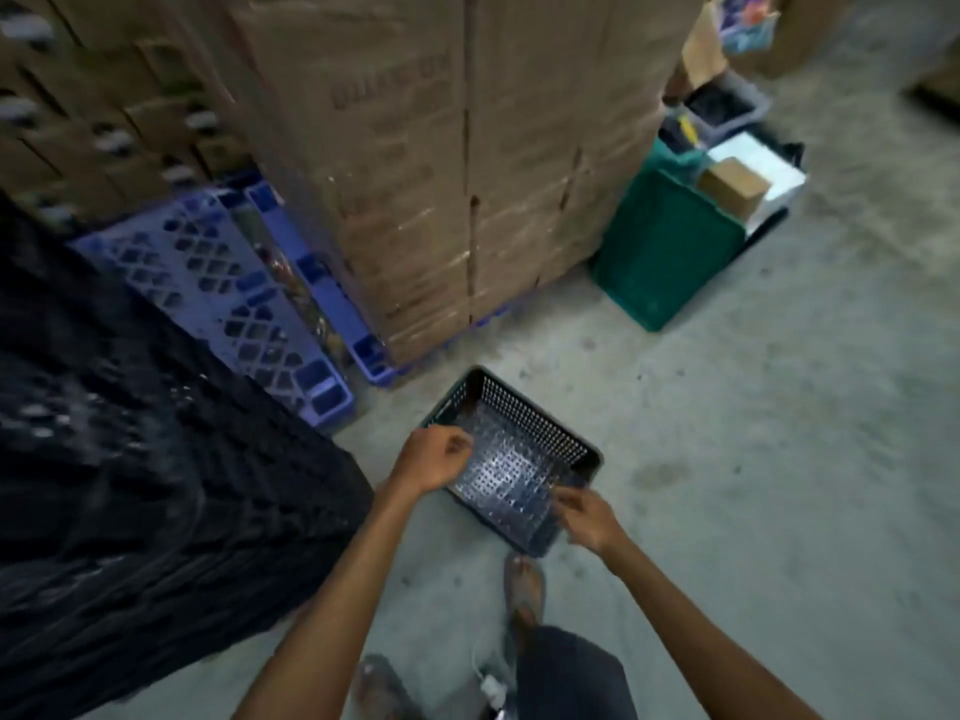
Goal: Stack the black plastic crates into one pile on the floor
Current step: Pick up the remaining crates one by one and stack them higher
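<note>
A black perforated plastic crate (pixel 524 423) sits low over the concrete floor in front of my feet, open side up. My left hand (pixel 434 462) is closed on its near-left rim. My right hand (pixel 587 517) grips its near-right rim with fingers curled over the edge. A tall mass of black lattice crates (pixel 130 485) fills the left of the view, blurred by motion.
Stacked cardboard boxes (pixel 441 174) stand on blue plastic pallets (pixel 223 283) straight ahead. A green bin (pixel 665 252) with a small box on it sits to the right. My sandalled feet (pixel 524 589) are just behind the crate. Bare concrete floor (pixel 779 459) spreads right.
</note>
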`<action>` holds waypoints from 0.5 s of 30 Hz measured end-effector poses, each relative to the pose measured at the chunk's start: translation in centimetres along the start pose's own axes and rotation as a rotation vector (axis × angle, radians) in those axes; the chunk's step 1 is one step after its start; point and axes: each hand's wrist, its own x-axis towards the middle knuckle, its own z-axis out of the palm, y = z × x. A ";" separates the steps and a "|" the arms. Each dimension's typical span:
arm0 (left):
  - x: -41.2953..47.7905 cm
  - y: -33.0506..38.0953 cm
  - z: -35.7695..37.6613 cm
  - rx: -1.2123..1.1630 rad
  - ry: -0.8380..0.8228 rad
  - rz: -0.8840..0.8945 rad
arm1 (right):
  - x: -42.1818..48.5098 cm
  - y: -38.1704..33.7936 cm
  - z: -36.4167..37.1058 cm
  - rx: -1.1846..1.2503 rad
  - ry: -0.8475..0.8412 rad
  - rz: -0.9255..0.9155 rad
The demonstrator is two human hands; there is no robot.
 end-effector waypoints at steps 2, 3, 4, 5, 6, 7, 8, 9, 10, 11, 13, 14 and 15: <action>3.6 -2.7 3.0 -0.003 -0.021 -0.092 | 2.7 3.3 0.7 -0.024 -0.035 0.073; 6.5 -4.2 5.2 -0.001 -0.032 -0.138 | 5.3 5.2 1.2 0.004 -0.047 0.121; 9.0 -5.5 6.8 0.008 -0.033 -0.160 | 7.4 7.0 1.6 0.038 -0.049 0.163; 11.4 -6.7 8.0 0.022 -0.029 -0.180 | 9.4 8.6 2.0 0.064 -0.051 0.212; 14.7 -8.4 10.1 0.042 -0.019 -0.201 | 12.5 10.7 2.6 0.088 -0.030 0.263; 16.7 -9.2 10.5 0.061 -0.001 -0.202 | 14.0 11.6 2.8 0.119 0.012 0.291; 19.8 -10.7 12.1 0.086 0.015 -0.212 | 17.0 13.4 3.5 0.144 0.046 0.316; 22.9 -12.2 13.3 0.126 0.043 -0.218 | 19.7 15.0 4.2 0.159 0.075 0.344; 26.1 -13.9 14.7 0.175 0.067 -0.212 | 22.8 16.7 5.0 0.184 0.089 0.365; 28.9 -15.2 15.4 0.229 0.088 -0.209 | 25.4 17.8 5.5 0.230 0.114 0.399; 34.4 -18.8 18.0 0.319 0.121 -0.222 | 31.4 21.0 7.7 0.293 0.180 0.439; 36.7 -20.2 18.5 0.359 0.148 -0.233 | 33.7 22.0 8.5 0.322 0.208 0.446; 39.5 -22.3 19.9 0.385 0.176 -0.248 | 36.8 23.6 10.0 0.344 0.226 0.441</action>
